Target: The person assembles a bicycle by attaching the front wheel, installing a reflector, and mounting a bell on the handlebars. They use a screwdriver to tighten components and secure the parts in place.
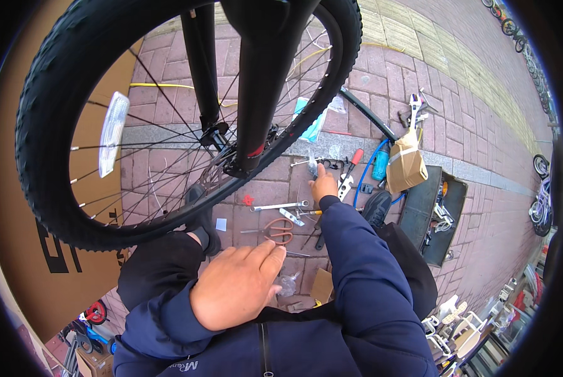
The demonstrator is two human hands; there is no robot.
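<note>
My right hand (323,185) reaches down to the paving, index finger stretched out and thumb apart. It is beside a small clear plastic bag (312,164) and dark small bike parts (335,164); whether it touches them I cannot tell. No held object shows in it. Above my lap, my left hand (240,286) hangs loosely open with nothing visible in it. Below it on the ground lie orange-handled scissors (280,232) and a combination wrench (280,206). Right of my right hand are a silver multi-hole wrench (345,186) and a red-handled screwdriver (355,158).
A bicycle wheel (43,207) with a black fork (266,81) and white reflector (113,134) fills the upper left, before a large cardboard sheet (17,251). At right are a metal toolbox (418,217), a taped cardboard piece (407,168), a blue bottle (381,164) and an adjustable wrench (414,110).
</note>
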